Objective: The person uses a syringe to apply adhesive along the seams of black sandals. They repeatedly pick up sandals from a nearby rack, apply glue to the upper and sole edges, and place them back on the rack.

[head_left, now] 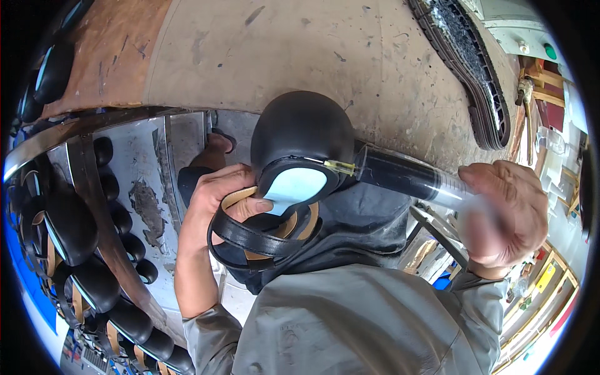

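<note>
My left hand (219,190) is closed around the strap end of a black closed-toe sandal (303,119), with the thumb against its underside. The toe points away from me, and a pale blue patch (294,187) on the bottom faces up. A black ankle strap (250,237) with a tan lining loops below the hand. In my right hand (509,200) is a large clear syringe (406,178) filled with something black. Its yellowish tip (340,167) lies at the edge where the black upper meets the bottom. Motion blurs part of the right hand.
A worn brown tabletop (250,56) spans the far side, with a dark ridged shoe sole (465,69) at its right. On the left, a metal-framed rack (94,194) carries several similar black sandals (69,231). A bare leg and foot (219,145) show beneath the table.
</note>
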Available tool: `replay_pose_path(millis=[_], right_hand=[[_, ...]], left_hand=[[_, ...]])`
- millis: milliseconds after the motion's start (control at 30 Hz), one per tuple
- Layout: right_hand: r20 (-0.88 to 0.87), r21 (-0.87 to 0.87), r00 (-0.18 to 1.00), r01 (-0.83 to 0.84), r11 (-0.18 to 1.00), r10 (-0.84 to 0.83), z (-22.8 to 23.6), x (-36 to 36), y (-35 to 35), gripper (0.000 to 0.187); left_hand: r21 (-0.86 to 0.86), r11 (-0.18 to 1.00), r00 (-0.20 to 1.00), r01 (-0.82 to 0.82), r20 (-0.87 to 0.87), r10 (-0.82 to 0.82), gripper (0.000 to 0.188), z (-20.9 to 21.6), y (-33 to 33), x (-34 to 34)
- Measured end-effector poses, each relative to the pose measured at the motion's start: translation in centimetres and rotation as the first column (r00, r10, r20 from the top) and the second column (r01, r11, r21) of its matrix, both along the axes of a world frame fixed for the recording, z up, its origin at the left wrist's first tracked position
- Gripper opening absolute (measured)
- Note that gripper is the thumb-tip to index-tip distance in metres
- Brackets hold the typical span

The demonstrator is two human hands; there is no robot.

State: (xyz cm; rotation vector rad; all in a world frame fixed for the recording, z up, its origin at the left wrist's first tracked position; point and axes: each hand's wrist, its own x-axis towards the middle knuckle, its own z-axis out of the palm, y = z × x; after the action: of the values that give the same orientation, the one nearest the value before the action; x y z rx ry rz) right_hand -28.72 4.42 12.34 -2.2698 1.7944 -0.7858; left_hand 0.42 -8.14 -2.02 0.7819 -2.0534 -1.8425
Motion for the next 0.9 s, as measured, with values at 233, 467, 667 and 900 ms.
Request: replay_pose_path(millis=[233, 467, 667, 900], right_hand=[[-0.148, 0.101, 0.976, 0.177, 0.979, -0.161, 2.0, 1.7, 1.6, 0.030], [-0.173, 0.085, 0.979, 0.123, 0.989, -0.107, 2.2, 1.5, 2.0, 0.030], [-0.201, 0.077, 0.976, 0.096, 0.992, -0.079, 2.3, 1.5, 2.4, 0.029], [-0.209, 0.075, 0.973, 0.111, 0.991, -0.094, 2.1, 1.6, 3.2, 0.029]], left_hand=[[-0.016, 1.000, 1.000, -0.014, 0.012, 0.014, 0.029, -0.2, 0.6, 0.3], [0.012, 0.999, 0.999, -0.048, -0.005, 0.048, 0.031, 0.0, 1.5, 0.0], [0.132, 0.984, 0.992, -0.124, 0.023, 0.122, 0.032, 0.5, 2.7, -0.2], [0.268, 0.936, 0.973, -0.229, 0.052, 0.223, 0.030, -0.7, 4.9, 0.0]])
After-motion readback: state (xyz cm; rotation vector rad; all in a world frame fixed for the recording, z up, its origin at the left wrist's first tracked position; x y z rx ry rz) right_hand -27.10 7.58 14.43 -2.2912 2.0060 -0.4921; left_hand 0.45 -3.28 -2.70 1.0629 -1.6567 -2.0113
